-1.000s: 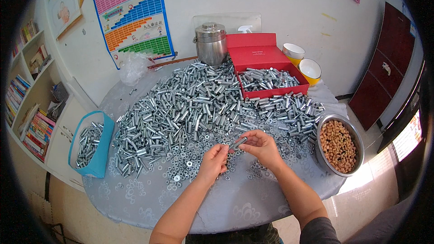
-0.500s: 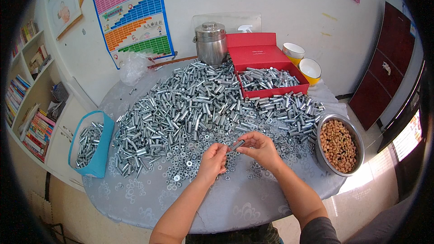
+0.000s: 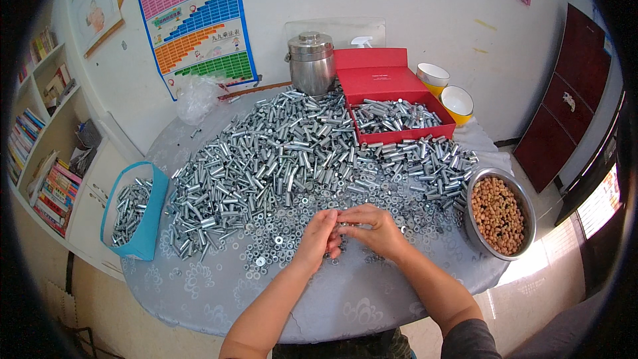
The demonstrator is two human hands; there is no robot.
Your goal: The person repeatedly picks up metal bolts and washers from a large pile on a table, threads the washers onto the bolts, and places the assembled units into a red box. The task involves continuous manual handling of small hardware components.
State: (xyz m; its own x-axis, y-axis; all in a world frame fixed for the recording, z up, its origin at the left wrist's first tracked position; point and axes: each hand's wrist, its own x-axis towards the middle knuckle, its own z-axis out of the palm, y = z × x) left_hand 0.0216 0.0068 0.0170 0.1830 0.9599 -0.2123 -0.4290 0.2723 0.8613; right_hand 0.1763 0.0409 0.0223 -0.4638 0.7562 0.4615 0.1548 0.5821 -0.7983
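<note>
Left hand (image 3: 319, 236): at the 6 o'clock edge of the pile, fingers curled in and touching the right hand; what they grip is too small to tell.
Right hand (image 3: 372, 226): fingers pinched together against the left fingertips, over the washers.
Washers (image 3: 279, 239): scattered flat on the tabletop (image 3: 199, 292) just beside both hands.
Bolt pile (image 3: 286, 159): silver, heaped across the tabletop middle, 12 o'clock of the hands.
Red box (image 3: 399, 136): at 1 o'clock, holding bolts.
Metal bowl (image 3: 525, 206): at 3 o'clock, filled with brown pellets.
Blue basket (image 3: 149, 216): at 9 o'clock, holding bolts.
</note>
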